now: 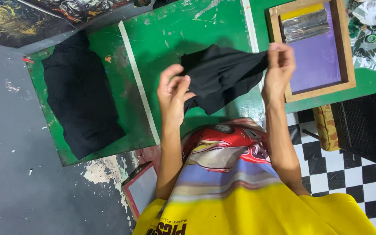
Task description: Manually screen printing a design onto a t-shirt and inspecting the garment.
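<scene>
I hold the black cloth (220,76) up, left hand (172,93) and right hand (278,65) pinching opposite edges; I judge spreading it flat on the green table (162,39) needs taut, even tension.

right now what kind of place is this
Probably a small screen-printing workshop: a wooden-framed printing screen sits on a paint-scuffed green table, a black garment lies flat on it, and both hands stretch another black cloth.
</scene>
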